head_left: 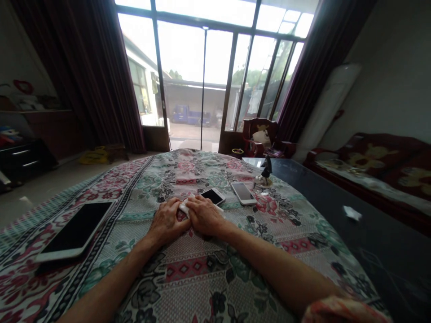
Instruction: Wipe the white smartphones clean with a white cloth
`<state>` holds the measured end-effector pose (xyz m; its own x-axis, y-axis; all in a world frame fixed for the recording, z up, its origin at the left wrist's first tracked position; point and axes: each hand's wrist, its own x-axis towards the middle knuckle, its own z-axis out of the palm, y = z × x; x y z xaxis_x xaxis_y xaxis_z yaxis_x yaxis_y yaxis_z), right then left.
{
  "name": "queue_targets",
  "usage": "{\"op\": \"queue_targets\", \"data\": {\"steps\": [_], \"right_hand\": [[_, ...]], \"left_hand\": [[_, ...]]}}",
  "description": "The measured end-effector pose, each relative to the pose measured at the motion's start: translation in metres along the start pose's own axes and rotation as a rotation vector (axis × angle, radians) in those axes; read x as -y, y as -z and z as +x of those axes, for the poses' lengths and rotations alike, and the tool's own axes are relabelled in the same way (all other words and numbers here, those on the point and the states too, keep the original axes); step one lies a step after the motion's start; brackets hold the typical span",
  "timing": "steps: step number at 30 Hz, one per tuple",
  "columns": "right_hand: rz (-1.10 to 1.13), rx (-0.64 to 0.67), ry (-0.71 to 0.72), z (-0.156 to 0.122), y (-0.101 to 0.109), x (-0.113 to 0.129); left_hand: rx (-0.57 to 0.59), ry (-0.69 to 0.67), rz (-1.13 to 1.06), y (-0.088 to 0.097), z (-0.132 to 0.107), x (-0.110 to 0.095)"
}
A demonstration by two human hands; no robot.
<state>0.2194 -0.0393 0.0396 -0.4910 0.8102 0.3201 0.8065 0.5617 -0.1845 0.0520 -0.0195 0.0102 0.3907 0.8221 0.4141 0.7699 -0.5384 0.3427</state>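
Note:
My left hand (167, 219) and my right hand (204, 215) meet over the patterned tablecloth (188, 269), fingers curled inward. Between them shows a crumpled white tissue (184, 207), pinched by the fingers of both; part of it is hidden under my right hand. Just beyond my right hand lies a white phone (213, 196) with a dark screen, its near side partly covered. To its right is another white phone (244, 194), lying flat with a greyish screen. A larger white-framed tablet (76, 229) with a black screen rests to the left of my left hand.
A small dark figurine (266, 168) on a clear base stands at the back right of the cloth. On the dark tabletop (323, 197) at right lies a crumpled white scrap (352, 213). A wooden chair (260, 134), a sofa (377, 161) and glass doors stand beyond.

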Motion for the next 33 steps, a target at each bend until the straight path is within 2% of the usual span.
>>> {"op": "queue_targets", "data": {"steps": [3,8,12,14,21,24,27,33], "right_hand": [[-0.051,-0.009,-0.086,0.004,0.003,-0.020],[-0.123,-0.011,-0.309,0.009,0.008,-0.055],[-0.160,-0.026,-0.451,0.006,0.008,-0.062],[-0.162,-0.041,-0.426,0.004,0.005,-0.056],[-0.043,0.014,-0.151,-0.001,-0.009,0.000],[0.013,0.040,-0.046,-0.002,-0.009,0.013],[0.052,0.059,-0.003,-0.001,-0.006,0.010],[0.015,0.052,-0.170,0.006,-0.002,-0.027]], "left_hand": [[0.019,0.010,0.001,0.000,0.001,0.001],[0.013,0.004,-0.001,0.001,0.001,0.001],[0.012,0.020,0.020,0.000,0.001,0.001],[0.008,0.026,0.037,-0.003,0.001,0.002],[0.018,0.037,0.088,-0.010,0.000,0.010],[0.016,0.019,0.088,-0.009,0.000,0.012],[0.011,0.000,0.074,-0.008,0.001,0.011],[0.006,0.014,0.049,-0.007,0.003,0.012]]}}
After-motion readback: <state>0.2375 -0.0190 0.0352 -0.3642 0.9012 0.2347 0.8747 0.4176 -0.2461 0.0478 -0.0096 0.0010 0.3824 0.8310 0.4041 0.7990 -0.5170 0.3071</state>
